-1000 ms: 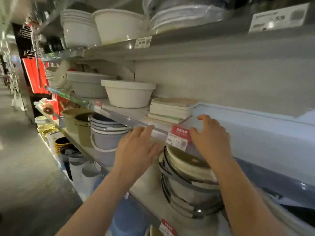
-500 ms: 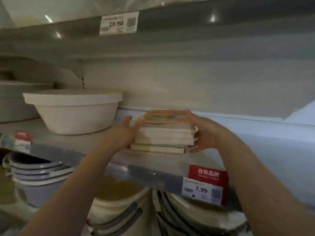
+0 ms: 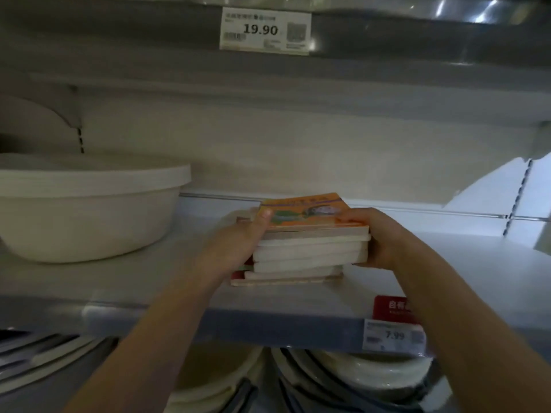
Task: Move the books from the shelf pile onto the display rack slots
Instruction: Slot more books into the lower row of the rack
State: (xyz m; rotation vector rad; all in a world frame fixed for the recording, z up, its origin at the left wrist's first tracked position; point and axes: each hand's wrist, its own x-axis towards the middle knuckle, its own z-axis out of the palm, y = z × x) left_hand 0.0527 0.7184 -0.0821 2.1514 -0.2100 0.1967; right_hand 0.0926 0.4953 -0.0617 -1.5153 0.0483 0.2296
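Left fingers: the thumb (image 3: 264, 216) is pressed on the near left corner of the orange-covered book (image 3: 307, 210). The remaining fingers of the left hand (image 3: 235, 248) are hidden against the left edge of the pile.
Right fingers: they are curled (image 3: 351, 219) over the top right corner, and the right hand (image 3: 384, 239) is clamped against the right edge.
Pile of books (image 3: 310, 253): it lies flat on the shelf (image 3: 119, 281), near the front lip and between the two hands.
Grasp level: the upper books appear to be taken. The lowest books (image 3: 283, 278) jut out to the left and seem to lie below the hold.
Step in hand: a lift of the gripped books off the shelf is judged to be starting.
Doing it well: even pressure should be applied from both sides, and the block kept level so that the middle books are not squeezed out.
Clearance: the books should be drawn straight forward, clear of the white basin (image 3: 83, 216) on the left and of the price tag (image 3: 393, 335) on the shelf lip.
Below: stacked bowls (image 3: 357, 380) would be struck by any dropped book.
Display rack: not in view.
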